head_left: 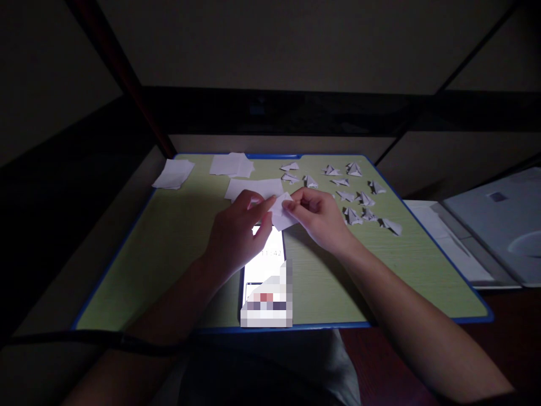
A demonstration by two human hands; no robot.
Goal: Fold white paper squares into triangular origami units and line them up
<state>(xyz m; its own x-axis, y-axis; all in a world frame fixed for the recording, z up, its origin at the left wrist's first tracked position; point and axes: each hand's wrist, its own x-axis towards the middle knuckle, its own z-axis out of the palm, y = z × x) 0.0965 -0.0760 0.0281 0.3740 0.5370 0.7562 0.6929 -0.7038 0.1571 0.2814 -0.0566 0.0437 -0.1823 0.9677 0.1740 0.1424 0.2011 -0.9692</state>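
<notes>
Between my two hands, above the middle of the table, is a small sheet of white paper (280, 219), partly folded as far as I can see. My left hand (240, 230) pinches its left edge between thumb and forefinger. From the other side, my right hand (320, 214) grips the paper with the thumb on top and the fingers curled behind. Below the paper lies a lit phone (264, 265), its screen bright white and partly covered by my left hand. Just behind my hands rests a sheet of white paper (253, 188) on the table.
Several folded paper figures (352, 215) are spread over the back right of the green table (169, 270). Paper stacks lie at the back left (173, 173) and back middle (230, 164). A dark cable (84, 337) crosses the lower left. Right of the table lies an open white box (452, 242).
</notes>
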